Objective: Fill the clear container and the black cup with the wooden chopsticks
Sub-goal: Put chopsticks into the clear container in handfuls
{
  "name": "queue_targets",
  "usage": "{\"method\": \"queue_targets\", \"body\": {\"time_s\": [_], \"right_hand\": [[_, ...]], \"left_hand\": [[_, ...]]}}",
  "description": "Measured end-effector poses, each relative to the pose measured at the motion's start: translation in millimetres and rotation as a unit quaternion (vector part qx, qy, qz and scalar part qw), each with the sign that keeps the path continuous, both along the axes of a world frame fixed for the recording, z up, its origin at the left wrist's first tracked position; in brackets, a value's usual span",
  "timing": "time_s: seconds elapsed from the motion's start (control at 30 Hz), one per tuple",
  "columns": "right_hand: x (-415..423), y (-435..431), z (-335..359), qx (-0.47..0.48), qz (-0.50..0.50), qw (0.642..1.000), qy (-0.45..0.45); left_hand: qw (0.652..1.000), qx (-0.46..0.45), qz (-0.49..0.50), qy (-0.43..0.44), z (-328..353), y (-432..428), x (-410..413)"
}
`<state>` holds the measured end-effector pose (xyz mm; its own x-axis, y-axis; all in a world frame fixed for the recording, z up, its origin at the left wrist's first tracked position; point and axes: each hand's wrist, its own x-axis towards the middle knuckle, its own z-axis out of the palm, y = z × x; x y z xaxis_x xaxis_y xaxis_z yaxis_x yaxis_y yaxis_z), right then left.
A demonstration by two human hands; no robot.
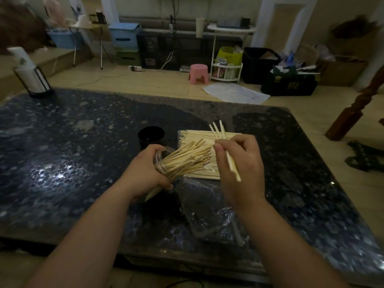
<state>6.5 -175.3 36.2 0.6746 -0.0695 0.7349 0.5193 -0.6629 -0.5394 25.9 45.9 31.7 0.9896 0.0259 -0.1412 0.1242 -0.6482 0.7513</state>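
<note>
Tilting toward 2 o'clock, the clear container [159, 162] gripped by left hand [143, 175] could spill its chopsticks [187, 159]; right hand [239, 169], pinching three loose sticks [231, 163], may jam them against the bundle.

A lived-in home; pink stool [198, 73] on the wooden floor [145, 80]; storage bins [124, 36], bags [228, 56] lining the wall.

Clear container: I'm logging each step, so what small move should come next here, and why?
Probably the right hand should slide its few chopsticks into the clear container. The left hand grips it tilted, mouth toward them, and it already holds many sticks. The black cup behind looks empty.
</note>
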Motion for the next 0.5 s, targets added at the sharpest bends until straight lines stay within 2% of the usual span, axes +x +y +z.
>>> {"method": "queue_targets", "body": {"time_s": [0.13,0.3,0.37,0.5], "right_hand": [[3,0,3,0.085,0.020,0.996,-0.011],[-5,10,23,0.287,0.089,0.948,0.103],[-5,10,24,0.269,0.104,0.947,0.144],[2,8,15,0.144,0.118,0.953,0.237]], "left_hand": [[1.000,-0.005,-0.005,-0.001,0,0,-1],[1.000,-0.005,-0.007,0.003,-1,0,1],[1.000,-0.010,-0.008,0.007,0,0,1],[0.999,-0.020,-0.031,0.001,0,0,-2]]}}
